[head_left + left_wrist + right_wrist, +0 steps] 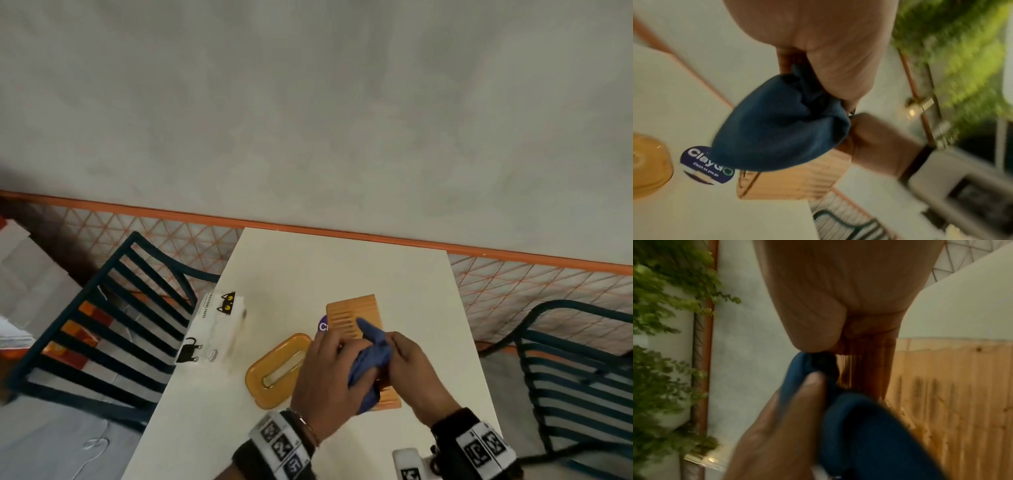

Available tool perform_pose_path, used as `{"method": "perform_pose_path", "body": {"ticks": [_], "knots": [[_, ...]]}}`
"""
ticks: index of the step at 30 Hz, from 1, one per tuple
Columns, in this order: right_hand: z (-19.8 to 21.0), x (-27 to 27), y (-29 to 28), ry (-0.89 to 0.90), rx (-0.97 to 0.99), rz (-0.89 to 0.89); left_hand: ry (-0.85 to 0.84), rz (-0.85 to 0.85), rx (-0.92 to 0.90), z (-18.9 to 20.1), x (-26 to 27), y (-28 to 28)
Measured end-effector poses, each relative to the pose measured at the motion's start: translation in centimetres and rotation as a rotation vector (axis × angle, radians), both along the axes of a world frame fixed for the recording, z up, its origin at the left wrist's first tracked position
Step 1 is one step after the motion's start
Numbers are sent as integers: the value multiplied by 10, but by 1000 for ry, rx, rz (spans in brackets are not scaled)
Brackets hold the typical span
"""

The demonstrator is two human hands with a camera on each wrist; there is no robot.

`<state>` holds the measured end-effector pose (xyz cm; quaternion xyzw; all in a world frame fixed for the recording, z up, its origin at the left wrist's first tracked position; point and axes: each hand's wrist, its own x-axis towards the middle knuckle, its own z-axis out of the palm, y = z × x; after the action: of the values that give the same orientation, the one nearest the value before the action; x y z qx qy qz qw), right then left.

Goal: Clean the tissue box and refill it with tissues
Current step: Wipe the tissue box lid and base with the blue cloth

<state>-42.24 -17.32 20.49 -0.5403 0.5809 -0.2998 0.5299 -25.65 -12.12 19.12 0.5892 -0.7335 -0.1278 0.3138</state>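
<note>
The orange ribbed tissue box (356, 313) lies open on the white table (342, 263), partly under my hands. Beside it on the left lies its orange lid (274, 371), slot up. A white tissue pack (219, 329) with black cat prints sits at the table's left edge. My left hand (337, 349) grips a bunched blue cloth (371, 356) just above the box. My right hand (394, 346) pinches the same cloth from the right. In the left wrist view the cloth (777, 129) hangs over the box (797, 178). The right wrist view shows the cloth (859, 426) against the box's ribbed wall (951, 394).
A round purple sticker (705, 165) is on the table between lid and box. Dark slatted chairs stand left (113, 325) and right (575, 377) of the table. The table's far edge meets a wall with an orange rail (308, 228). A white device (407, 462) sits at the near edge.
</note>
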Motion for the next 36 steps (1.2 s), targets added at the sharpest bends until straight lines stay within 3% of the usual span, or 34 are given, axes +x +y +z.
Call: {"method": "perform_pose_path", "body": {"ticks": [4,9,12,19,22,27,30,33,36], "knots": [[4,-16,21,16,-81,48,-94,-41,-106,1,-24,-11],[27,-25,38,0,-144,153,114,115,-95,15,-26,-55],[31,-27,35,-62,-128,90,130,111,-44,17,-30,-63],[18,-34,26,-264,61,-165,-177,-186,59,-9,-52,29],[18,-35,28,-306,86,-162,-327,-253,-10,-10,-37,25],[34,-25,27,-280,23,-12,-2,-77,120,19,-14,-35],[45,-14,27,-251,14,10,55,-40,128,29,-9,-52],[46,-3,22,-295,15,-104,-44,-172,30,28,-12,-29],[38,7,18,-385,93,-289,-287,-312,-125,6,0,1]]}}
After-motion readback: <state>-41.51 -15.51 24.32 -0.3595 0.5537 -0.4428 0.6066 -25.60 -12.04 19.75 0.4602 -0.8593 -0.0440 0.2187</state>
